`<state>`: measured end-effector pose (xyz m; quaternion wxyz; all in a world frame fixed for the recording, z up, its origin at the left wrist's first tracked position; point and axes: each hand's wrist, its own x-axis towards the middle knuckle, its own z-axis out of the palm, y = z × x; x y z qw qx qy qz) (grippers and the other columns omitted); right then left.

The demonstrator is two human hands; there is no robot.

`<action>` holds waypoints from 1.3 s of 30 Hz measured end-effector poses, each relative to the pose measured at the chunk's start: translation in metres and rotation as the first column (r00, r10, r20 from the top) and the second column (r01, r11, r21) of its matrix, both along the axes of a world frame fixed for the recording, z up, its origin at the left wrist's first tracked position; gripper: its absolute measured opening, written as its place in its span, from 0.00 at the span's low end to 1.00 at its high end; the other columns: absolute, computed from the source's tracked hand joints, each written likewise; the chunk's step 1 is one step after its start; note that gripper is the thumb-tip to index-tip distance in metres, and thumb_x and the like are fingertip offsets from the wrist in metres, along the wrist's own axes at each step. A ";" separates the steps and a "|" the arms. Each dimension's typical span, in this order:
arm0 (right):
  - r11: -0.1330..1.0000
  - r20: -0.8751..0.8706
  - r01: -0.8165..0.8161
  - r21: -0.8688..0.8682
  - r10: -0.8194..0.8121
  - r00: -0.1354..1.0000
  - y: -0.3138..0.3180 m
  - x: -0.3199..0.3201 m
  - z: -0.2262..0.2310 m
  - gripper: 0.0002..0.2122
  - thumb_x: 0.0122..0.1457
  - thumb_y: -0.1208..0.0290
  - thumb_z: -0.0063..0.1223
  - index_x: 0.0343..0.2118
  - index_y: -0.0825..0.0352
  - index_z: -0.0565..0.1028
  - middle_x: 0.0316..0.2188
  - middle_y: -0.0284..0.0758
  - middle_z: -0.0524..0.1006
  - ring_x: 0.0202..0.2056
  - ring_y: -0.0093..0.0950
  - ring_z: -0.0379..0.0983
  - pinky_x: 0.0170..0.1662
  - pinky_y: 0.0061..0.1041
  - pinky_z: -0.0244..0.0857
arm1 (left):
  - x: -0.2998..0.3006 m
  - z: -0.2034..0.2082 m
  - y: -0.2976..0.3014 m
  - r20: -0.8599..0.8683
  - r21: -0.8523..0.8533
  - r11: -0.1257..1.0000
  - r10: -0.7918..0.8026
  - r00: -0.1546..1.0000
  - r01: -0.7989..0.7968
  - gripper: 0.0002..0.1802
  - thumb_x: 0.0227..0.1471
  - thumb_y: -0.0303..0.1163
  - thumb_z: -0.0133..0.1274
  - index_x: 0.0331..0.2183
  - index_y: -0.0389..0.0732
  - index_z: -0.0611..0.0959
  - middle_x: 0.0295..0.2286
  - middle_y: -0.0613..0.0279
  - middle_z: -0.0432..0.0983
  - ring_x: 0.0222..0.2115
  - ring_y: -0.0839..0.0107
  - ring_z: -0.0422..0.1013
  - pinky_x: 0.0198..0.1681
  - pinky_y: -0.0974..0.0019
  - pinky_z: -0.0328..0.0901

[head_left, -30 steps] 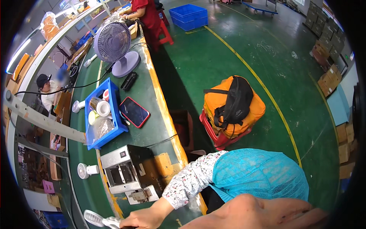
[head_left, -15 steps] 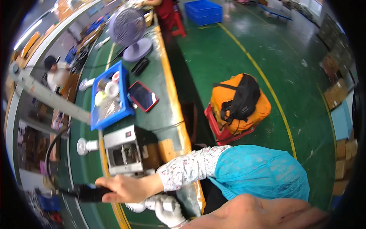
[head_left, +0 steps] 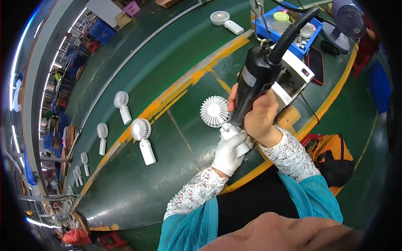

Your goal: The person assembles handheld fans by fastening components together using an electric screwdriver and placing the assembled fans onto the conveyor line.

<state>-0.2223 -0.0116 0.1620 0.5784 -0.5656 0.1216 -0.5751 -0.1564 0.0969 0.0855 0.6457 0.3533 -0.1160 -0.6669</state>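
Note:
My left hand (head_left: 228,155), in a white glove, is closed around the handle of a white handheld fan (head_left: 214,111). The fan lies low over the green bench with its round grille facing up. My bare right hand (head_left: 264,119) grips a black electric screwdriver (head_left: 256,73), tilted so that its lower end meets the fan near the neck, just above the gloved fingers. The screwdriver's tip is hidden. Another white handheld fan (head_left: 146,151) lies on the bench to the left.
Several white fans, one of them here (head_left: 125,115), lie along the green strip beyond the yellow-edged bench (head_left: 176,175). At the far right are a metal-cased machine (head_left: 298,69), a blue bin (head_left: 301,50), a red-edged phone (head_left: 315,65) and a grey desk fan (head_left: 349,21).
The view has swung left along the bench. My right hand has brought the screwdriver from the far left over to the fan in my left hand.

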 end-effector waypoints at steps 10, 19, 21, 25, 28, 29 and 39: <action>0.989 0.076 0.060 -0.136 -0.050 0.996 0.005 0.025 -0.015 0.25 0.59 0.47 0.39 0.37 0.73 0.67 0.19 0.30 0.71 0.20 0.17 0.67 0.23 0.16 0.60 | 0.006 0.005 0.005 -0.019 0.074 0.996 0.059 0.998 -0.057 0.09 0.47 0.21 0.50 0.35 0.36 0.73 0.29 0.60 0.72 0.28 0.66 0.71 0.33 0.64 0.65; 0.953 -0.122 0.006 -0.302 -0.045 0.991 0.011 0.026 -0.021 0.16 0.59 0.64 0.45 0.45 0.71 0.63 0.26 0.40 0.66 0.25 0.33 0.66 0.29 0.27 0.61 | 0.011 -0.015 0.013 0.985 -0.169 0.957 0.173 0.005 0.235 0.15 0.40 0.25 0.55 0.35 0.37 0.78 0.31 0.49 0.75 0.34 0.54 0.72 0.39 0.59 0.66; 0.963 -0.051 -0.023 -0.270 0.010 0.999 0.002 0.040 -0.038 0.25 0.60 0.49 0.36 0.47 0.71 0.63 0.20 0.37 0.68 0.21 0.29 0.66 0.24 0.24 0.61 | 0.004 0.012 0.016 0.963 -0.196 0.910 0.248 -0.102 0.366 0.16 0.40 0.24 0.54 0.37 0.36 0.77 0.30 0.52 0.74 0.33 0.57 0.71 0.39 0.60 0.66; 0.955 0.002 -0.032 -0.293 0.034 0.999 -0.001 0.016 -0.021 0.28 0.60 0.45 0.33 0.43 0.71 0.66 0.16 0.29 0.67 0.15 0.19 0.66 0.19 0.19 0.60 | -0.008 0.012 0.011 0.969 -0.245 0.796 0.208 0.130 0.553 0.15 0.42 0.23 0.52 0.37 0.37 0.75 0.30 0.54 0.73 0.32 0.59 0.70 0.38 0.61 0.66; 0.938 0.019 0.010 -0.348 -0.003 1.000 0.003 0.007 -0.013 0.27 0.59 0.45 0.34 0.40 0.71 0.67 0.15 0.28 0.66 0.14 0.18 0.65 0.19 0.18 0.60 | -0.013 0.012 0.011 0.952 -0.255 0.762 0.091 0.291 0.595 0.15 0.42 0.23 0.50 0.37 0.37 0.74 0.29 0.55 0.72 0.32 0.60 0.69 0.38 0.61 0.66; 0.927 0.035 -0.024 -0.374 0.040 0.999 0.003 0.005 -0.010 0.27 0.60 0.45 0.34 0.40 0.71 0.67 0.15 0.28 0.66 0.14 0.18 0.65 0.18 0.18 0.59 | -0.014 0.011 0.010 0.938 -0.256 0.758 0.045 0.342 0.600 0.15 0.43 0.23 0.50 0.37 0.37 0.74 0.29 0.56 0.71 0.32 0.61 0.68 0.38 0.61 0.65; 0.904 -0.023 0.175 -0.391 -0.200 0.980 -0.008 0.018 0.022 0.18 0.45 0.71 0.59 0.38 0.69 0.66 0.22 0.38 0.71 0.22 0.30 0.70 0.25 0.26 0.63 | 0.012 0.004 0.008 0.511 -0.240 0.932 -0.117 0.852 0.272 0.13 0.46 0.21 0.45 0.38 0.37 0.70 0.28 0.61 0.67 0.30 0.65 0.65 0.37 0.63 0.65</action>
